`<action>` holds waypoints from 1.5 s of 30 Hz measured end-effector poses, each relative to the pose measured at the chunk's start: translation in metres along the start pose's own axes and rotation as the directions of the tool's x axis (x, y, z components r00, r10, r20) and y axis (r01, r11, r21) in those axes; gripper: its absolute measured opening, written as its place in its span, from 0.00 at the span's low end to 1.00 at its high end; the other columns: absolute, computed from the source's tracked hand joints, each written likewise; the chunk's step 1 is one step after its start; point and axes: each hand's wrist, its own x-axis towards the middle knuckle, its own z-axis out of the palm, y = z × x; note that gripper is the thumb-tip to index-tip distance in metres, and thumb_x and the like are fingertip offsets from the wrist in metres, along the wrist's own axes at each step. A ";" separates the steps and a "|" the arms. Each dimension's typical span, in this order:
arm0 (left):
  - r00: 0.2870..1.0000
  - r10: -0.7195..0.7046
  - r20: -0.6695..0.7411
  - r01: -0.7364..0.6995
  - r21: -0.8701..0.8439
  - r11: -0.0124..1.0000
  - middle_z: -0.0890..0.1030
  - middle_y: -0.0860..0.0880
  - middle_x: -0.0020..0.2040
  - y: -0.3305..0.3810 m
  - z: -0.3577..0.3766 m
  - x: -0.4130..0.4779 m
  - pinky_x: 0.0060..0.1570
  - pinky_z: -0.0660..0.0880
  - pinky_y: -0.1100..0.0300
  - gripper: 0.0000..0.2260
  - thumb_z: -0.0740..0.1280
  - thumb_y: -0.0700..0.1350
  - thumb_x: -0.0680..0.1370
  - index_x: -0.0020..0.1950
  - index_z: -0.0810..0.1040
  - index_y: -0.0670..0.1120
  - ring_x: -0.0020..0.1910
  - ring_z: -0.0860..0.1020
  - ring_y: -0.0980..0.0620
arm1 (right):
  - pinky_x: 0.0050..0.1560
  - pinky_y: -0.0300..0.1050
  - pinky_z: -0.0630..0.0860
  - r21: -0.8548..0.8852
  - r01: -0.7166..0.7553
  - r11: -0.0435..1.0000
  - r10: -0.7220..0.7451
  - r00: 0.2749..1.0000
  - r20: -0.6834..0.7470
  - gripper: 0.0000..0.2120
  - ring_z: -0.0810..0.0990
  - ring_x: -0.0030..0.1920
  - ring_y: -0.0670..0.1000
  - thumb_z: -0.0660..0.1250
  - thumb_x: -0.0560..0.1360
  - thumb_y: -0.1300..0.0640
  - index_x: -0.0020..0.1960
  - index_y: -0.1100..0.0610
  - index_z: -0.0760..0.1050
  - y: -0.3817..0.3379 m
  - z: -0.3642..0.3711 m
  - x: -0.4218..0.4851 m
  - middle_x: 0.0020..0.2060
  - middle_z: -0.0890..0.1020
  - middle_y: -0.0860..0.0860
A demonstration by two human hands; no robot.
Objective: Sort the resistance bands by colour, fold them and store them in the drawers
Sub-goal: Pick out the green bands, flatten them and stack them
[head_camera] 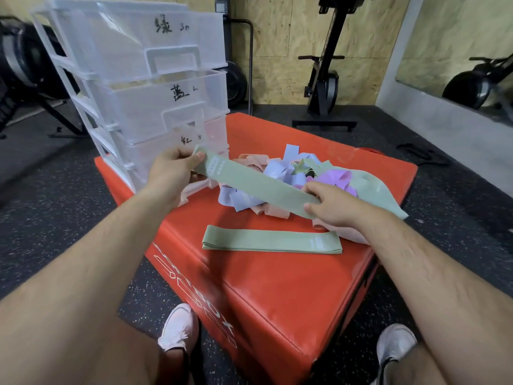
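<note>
A: Far left first. What stands there?
B: Clear plastic drawer unit point(155, 79), on the far-left corner of the red box point(277, 287). Stacked drawers, with handwritten marks on three of the fronts.

A: Left hand?
B: Left hand point(172, 170) is raised just in front of the lower drawers. Thumb and fingers pinch the left end of a green band point(258, 187).

A: And the band itself?
B: It is off the box and stretched flat. It slopes down to the right and passes over the near edge of the loose pile point(283, 168). The pile is tangled pink, lilac, purple and green bands, mid-box.

A: Anything sorted?
B: A second green band point(272, 241) lies flat on the box, nearer the person, below the held one and apart from it. Its right end touches the pile's edge.

A: Right hand?
B: Right hand point(333, 207) grips the held band's other end, fingers curled over it. More green shows past the hand; cannot tell if it is the same band.

A: Beyond that?
B: A black exercise machine point(323, 79) against the back wall.
</note>
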 end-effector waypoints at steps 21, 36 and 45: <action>0.961 -0.275 0.012 0.215 0.593 0.776 0.79 0.45 0.39 -0.087 -0.016 -0.049 0.35 0.77 0.59 0.12 0.79 0.42 0.70 0.49 0.81 0.40 0.34 0.76 0.51 | 0.33 0.41 0.67 -0.042 -0.163 0.986 0.162 0.987 -0.024 0.10 0.73 0.34 0.50 0.72 0.74 0.60 0.52 0.51 0.75 0.046 0.015 -0.040 0.36 0.77 0.50; 0.983 -0.031 0.182 -0.124 0.775 0.620 0.78 0.48 0.38 -0.100 -0.009 -0.058 0.33 0.67 0.59 0.07 0.75 0.44 0.74 0.42 0.78 0.46 0.35 0.73 0.51 | 0.33 0.35 0.63 -0.181 -0.160 0.970 0.154 0.987 -0.049 0.03 0.71 0.35 0.40 0.69 0.76 0.59 0.45 0.53 0.81 0.054 0.029 -0.039 0.35 0.73 0.41; 0.938 0.124 0.324 -0.345 0.843 0.413 0.75 0.44 0.49 -0.082 0.015 -0.043 0.53 0.74 0.50 0.05 0.73 0.44 0.73 0.42 0.77 0.50 0.51 0.75 0.42 | 0.40 0.44 0.71 -0.140 -0.135 0.981 0.116 0.984 -0.135 0.06 0.76 0.41 0.46 0.65 0.78 0.50 0.49 0.48 0.80 0.046 0.011 -0.035 0.40 0.78 0.42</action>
